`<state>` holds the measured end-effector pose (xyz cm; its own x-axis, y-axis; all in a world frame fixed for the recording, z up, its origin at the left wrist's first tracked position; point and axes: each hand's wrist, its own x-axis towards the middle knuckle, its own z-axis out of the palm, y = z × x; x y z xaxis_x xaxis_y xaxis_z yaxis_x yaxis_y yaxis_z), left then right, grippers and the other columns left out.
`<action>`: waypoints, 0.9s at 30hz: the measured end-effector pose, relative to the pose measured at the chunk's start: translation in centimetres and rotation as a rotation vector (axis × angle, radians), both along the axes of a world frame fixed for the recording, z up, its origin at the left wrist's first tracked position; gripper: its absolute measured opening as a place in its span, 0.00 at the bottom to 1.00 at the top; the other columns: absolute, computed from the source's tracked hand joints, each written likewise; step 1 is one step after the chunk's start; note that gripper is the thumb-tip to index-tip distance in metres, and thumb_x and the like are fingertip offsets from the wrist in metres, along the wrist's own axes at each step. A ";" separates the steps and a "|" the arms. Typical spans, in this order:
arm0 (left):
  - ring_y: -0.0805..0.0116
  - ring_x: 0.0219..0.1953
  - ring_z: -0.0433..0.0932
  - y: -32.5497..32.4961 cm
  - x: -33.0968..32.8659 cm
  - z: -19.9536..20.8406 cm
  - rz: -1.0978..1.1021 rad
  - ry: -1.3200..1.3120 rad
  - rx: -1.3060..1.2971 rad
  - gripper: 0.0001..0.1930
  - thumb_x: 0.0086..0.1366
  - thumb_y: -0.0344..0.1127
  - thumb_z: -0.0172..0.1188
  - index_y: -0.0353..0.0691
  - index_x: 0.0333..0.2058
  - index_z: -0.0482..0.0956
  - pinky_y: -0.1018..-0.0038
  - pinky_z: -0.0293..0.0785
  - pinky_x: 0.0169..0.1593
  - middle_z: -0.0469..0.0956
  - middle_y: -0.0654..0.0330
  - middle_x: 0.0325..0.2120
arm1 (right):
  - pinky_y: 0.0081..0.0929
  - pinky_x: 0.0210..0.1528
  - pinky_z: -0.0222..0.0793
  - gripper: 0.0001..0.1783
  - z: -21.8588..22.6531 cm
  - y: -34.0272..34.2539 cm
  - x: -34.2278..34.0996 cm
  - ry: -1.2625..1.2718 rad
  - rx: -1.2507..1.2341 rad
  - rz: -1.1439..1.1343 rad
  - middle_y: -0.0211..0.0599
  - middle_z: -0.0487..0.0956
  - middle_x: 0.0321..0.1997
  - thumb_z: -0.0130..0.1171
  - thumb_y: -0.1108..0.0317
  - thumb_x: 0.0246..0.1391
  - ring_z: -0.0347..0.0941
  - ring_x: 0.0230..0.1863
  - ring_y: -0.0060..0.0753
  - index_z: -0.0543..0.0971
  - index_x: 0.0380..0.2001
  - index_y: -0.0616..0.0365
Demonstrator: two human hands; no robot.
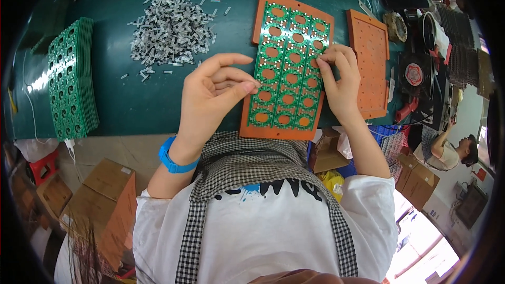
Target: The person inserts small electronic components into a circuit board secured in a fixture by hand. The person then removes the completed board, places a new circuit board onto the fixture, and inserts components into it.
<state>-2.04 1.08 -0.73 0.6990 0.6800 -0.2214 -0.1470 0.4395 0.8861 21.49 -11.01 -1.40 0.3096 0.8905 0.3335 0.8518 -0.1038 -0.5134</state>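
Observation:
A green circuit board panel [280,73] with rows of oval cutouts lies on an orange tray-like fixture [271,132] in front of me. My left hand [218,85] is at the panel's left edge, thumb pressed against the curled fingers and index finger stretched above them. Whatever those fingertips hold, if anything, is too small to make out. At the panel's upper right edge, my right hand [342,80] has its thumb and index finger brought together; what lies between them is hidden. Beyond my left hand is a heap of small clear-and-dark parts [167,29].
A stack of green circuit board panels [72,80] stands at the far left. Right of my right hand lies another orange fixture [371,66], with a tape roll [395,26] and a red-handled tool [406,109] beyond. Cardboard boxes [100,189] sit below the table. Another person [447,150] is at the far right.

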 end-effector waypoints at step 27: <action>0.58 0.35 0.69 1.7 -1.1 -0.6 0.071 0.799 1.272 0.08 0.52 0.29 0.65 0.39 0.31 0.76 0.63 0.65 0.39 0.71 0.59 0.30 | 0.28 0.39 0.67 0.02 2.3 -1.1 -0.3 0.235 -0.225 0.096 0.38 0.74 0.33 0.56 0.77 0.54 0.72 0.38 0.36 0.74 0.32 0.63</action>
